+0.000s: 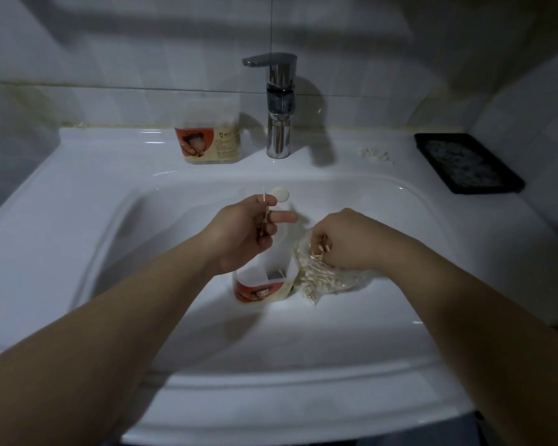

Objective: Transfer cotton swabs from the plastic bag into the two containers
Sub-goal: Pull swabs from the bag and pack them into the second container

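Head camera looked down into a white sink point(78, 194), and the job appeared to be at an early stage. The plastic bag point(351, 280) lay in the basin, bulging with cotton swabs point(313, 278): pale wooden sticks with white tips, packed loosely at all angles behind clear, crinkled film. The right hand point(345, 243) was sunk in the bag's open mouth, its grip closed in a pinch on a small tuft of sticks whose ends poked out by the fingertips. The left hand point(242, 233) hovered above the near container point(258, 292), its grip pinching a swab point(264, 206), perhaps two, held roughly upright between thumb and fingers; the exact count could not be told. That near container stood in the basin, touching the bag's left side. Its top was open and it carried a red and cream label. Only a few sticks showed inside it, though the left wrist hid part of the opening. The far container point(211, 140), with the same label, stood on the sink's back ledge just left of the tap point(279, 123). Whether it was lidded, or held anything, could not be made out in the dim light. Judged from this, nearly all the transfer was left: the bag looked close to full, the near container barely started, and the far one seemingly not begun.
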Demonstrator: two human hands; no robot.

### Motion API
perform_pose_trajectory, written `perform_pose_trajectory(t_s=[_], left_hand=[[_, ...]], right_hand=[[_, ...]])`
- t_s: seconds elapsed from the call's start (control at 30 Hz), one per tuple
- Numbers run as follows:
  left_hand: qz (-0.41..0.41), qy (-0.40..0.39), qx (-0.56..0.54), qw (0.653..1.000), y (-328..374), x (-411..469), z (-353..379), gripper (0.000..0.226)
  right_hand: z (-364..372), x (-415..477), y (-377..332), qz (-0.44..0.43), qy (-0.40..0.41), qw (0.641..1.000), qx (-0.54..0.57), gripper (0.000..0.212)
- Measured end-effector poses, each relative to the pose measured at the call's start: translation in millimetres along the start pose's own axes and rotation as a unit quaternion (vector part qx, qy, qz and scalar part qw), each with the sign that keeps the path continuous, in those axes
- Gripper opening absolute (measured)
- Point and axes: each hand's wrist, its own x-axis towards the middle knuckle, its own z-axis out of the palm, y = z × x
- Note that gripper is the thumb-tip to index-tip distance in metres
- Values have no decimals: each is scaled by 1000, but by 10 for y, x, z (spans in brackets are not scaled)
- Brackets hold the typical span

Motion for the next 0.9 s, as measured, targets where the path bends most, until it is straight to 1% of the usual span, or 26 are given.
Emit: perform_pose_trajectory(t_s=[0.13,0.2,0.27,0.43,0.53,0.67,0.73,0.8,0.9], left_hand=[[-2,6,20,1000,1,6,-11,18],[-2,16,31,999,-14,13,-8,17],[-6,22,33,999,-29,23,4,17],[-22,24,52,998,-44,27,16,18],[2,36,79,996,-61,16,26,21],[31,54,127,990,-88,-12,48,24],[34,54,120,991,-90,-17,73,23],[40,50,108,992,-86,-16,100,23],[61,50,108,991,-83,-29,126,23]], right_hand=[[-92,-40,17,1,49,996,81,17],[-132,-55,36,6,72,991,114,19],[-164,-70,60,20,83,985,151,21],[-201,-87,122,38,107,967,229,16],[-222,-81,133,45,118,954,272,16],[-242,-82,135,49,127,944,302,18],[-259,-78,140,50,147,928,340,17],[-294,-83,144,41,175,900,398,15],[-338,-129,97,11,194,835,515,11]])
